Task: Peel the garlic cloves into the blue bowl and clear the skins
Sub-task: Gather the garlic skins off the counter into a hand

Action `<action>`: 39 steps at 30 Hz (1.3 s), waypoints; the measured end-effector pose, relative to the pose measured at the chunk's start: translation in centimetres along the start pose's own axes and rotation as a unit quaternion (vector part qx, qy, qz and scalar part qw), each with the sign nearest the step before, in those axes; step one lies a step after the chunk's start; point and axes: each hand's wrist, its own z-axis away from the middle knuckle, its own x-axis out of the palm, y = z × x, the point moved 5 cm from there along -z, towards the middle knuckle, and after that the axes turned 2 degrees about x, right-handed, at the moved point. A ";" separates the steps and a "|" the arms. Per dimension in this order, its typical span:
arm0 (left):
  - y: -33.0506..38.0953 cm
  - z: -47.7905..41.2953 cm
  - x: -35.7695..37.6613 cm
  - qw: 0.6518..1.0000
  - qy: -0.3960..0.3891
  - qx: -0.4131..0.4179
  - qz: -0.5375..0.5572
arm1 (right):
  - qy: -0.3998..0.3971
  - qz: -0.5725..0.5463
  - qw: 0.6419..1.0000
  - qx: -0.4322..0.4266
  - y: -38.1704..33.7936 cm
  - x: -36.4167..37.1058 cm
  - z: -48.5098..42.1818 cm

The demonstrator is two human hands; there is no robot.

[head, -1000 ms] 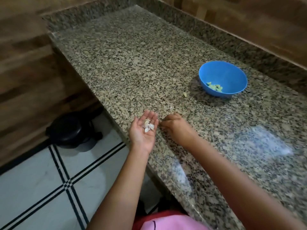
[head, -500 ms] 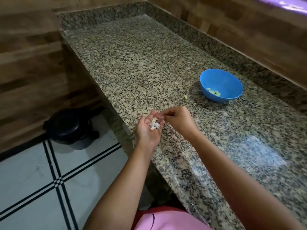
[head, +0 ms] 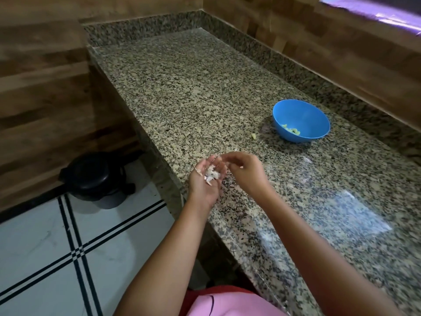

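Skins (head: pixel 211 174), a small pale heap of them, sit in my left hand (head: pixel 205 182), which lies palm up and loosely cupped just over the front edge of the counter (head: pixel 205 87), fingers relaxed, not closed round anything. My right hand (head: pixel 246 173) is right beside it, fingers curled in and tips bunched against the left fingertips. There's a pale speck under the knuckles, but I cannot tell whether I'm pinching a scrap of skin or nothing at all. Over to the bowl (head: pixel 304 111) now: blue, upright, well apart from both hands toward the back right of the counter. Down in its bottom lies a little cluster of peeled cloves (head: pixel 291 130), yellowish-green, covering only part of it. Just beside the bowl on its left, on bare stone, one stray clove (head: pixel 253 136), outside, not in. By my reckoning the peeling looks done or near enough, as I see no unpeeled garlic anywhere, so I'm on the clearing-up. What's left: that stray piece wants to go in the bowl, any last flakes need gathering, though they're hard to pick out against the speckled stone, and this handful has to be thrown away. Down on the tiled floor (head: pixel 45 247) to my left stands a black bin (head: pixel 95 176), lid down as far as I can see, likely where it goes.
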 end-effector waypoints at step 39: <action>0.4 -1.5 0.0 1.000 -0.004 0.004 0.013 | 0.005 0.298 0.943 -0.148 4.3 1.2 1.6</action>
